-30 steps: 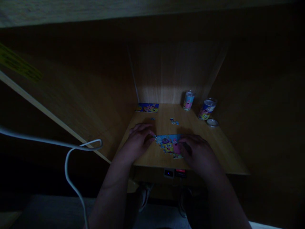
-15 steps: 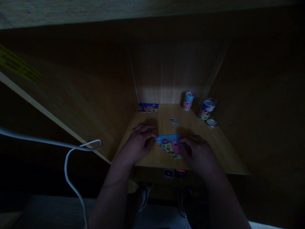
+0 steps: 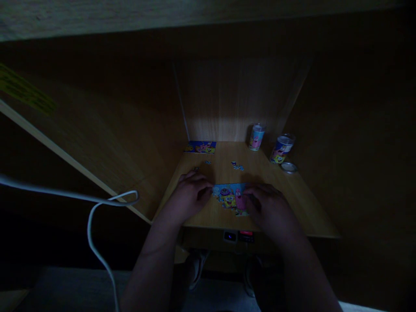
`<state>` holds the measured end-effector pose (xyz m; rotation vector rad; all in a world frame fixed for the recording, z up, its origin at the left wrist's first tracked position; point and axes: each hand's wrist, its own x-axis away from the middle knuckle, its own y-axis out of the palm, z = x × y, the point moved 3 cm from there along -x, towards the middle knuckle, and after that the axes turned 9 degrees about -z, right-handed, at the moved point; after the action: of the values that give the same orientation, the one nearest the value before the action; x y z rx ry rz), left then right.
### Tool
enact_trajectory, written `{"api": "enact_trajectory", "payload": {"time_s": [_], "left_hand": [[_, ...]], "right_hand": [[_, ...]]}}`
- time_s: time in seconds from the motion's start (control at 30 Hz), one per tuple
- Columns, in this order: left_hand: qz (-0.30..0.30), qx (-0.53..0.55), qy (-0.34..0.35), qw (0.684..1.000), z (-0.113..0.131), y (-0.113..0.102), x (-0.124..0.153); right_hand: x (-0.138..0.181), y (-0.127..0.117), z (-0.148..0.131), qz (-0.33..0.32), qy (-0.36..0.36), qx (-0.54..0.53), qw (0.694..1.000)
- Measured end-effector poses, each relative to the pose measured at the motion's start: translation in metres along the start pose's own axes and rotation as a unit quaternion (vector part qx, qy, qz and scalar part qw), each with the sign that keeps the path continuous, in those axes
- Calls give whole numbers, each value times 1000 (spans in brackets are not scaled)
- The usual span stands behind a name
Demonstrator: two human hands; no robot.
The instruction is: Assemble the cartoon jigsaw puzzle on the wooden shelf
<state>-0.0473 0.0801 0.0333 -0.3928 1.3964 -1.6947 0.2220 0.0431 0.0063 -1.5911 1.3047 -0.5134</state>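
A partly joined jigsaw puzzle (image 3: 230, 198) lies flat on the wooden shelf, with cartoon figures in yellow and pink and a ragged lower left edge. At its upper left corner, my left hand (image 3: 194, 190) pinches the edge between thumb and forefinger. My right hand (image 3: 264, 201) is closed over the right side, its fingertips on the puzzle and covering that edge. Beyond the puzzle are a few loose jigsaw pieces (image 3: 238, 167) and a smaller group of pieces (image 3: 207, 162). One more piece (image 3: 196, 169) sits just past my left fingers.
Two cartoon-printed cans, one blue and pink (image 3: 256, 138) and one dark blue (image 3: 281, 149), stand at the back right beside a round lid (image 3: 289, 167). A finished-looking picture strip (image 3: 200, 147) lies back left. Wooden side walls enclose the shelf (image 3: 292, 208). A white cable (image 3: 94, 242) hangs at left.
Both hands stay nearly where they were at the puzzle. My left fingers have drawn back slightly, showing more of the loose piece beyond them.
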Motion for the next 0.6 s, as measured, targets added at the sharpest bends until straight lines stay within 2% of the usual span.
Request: {"api": "enact_trajectory", "payload": {"time_s": [0.6], "left_hand": [[-25, 9, 7, 1000, 5, -1, -1]], "right_hand": [[0, -1, -2, -4, 8, 10, 1000]]}}
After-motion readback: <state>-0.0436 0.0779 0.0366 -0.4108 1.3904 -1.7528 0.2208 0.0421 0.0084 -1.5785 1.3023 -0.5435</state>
